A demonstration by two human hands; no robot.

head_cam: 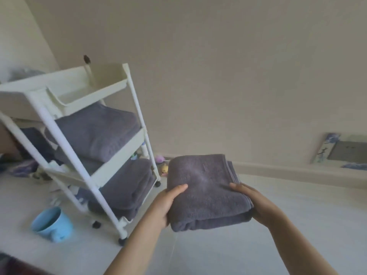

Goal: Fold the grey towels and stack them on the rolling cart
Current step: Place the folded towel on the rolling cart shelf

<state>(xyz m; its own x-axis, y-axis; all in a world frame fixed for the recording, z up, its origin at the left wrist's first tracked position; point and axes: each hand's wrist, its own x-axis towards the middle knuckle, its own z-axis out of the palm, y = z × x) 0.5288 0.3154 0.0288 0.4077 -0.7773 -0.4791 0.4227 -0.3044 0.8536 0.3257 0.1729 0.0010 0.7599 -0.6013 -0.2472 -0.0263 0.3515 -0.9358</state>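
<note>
So both hands are gripping a folded grey towel (206, 191) off the floor, left hand (167, 203) and right hand (252, 201) each with thumb on top. White cart (87, 147) sits left, towels (97, 133) on its middle and bottom shelves. Pale floor (278, 225), plain wall (218, 76), blue cup (51, 223) near left.

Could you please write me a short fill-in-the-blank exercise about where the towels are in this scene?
1. The folded grey towel is held by ____ hands.
2. The white rolling cart already has towels on its middle and ____ shelves.
3. The mug lying on the floor beside the cart is light ____.
4. The cart's ____ tray holds no towel.

Missing words: two; bottom; blue; top
</note>
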